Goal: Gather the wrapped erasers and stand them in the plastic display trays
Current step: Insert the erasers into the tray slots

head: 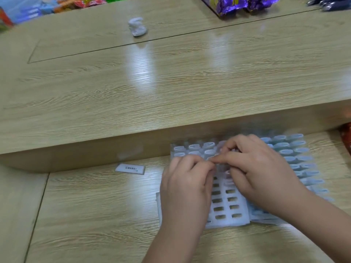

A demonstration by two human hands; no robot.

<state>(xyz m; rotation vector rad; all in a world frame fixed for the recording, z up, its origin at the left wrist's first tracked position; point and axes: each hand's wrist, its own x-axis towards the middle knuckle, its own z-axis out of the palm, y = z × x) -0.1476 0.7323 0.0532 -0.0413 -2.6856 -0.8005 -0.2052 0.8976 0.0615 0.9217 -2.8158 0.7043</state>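
Near the tray (226, 223), one eraser (130, 169)

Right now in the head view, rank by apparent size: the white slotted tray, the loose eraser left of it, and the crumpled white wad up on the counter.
1. white slotted tray, clearly largest.
2-3. loose eraser and crumpled white wad look about alike; the wad lies farther away, so I won't rank them.

A crumpled white wad (137, 27) lies on the raised wooden counter (171, 82). Along its far edge sit purple bags (237, 3), colourful packets (47, 6) at the left and dark, blurred items (330, 3) at the right. Something red (346, 137) shows at the right edge, by the lower desk (95, 205).
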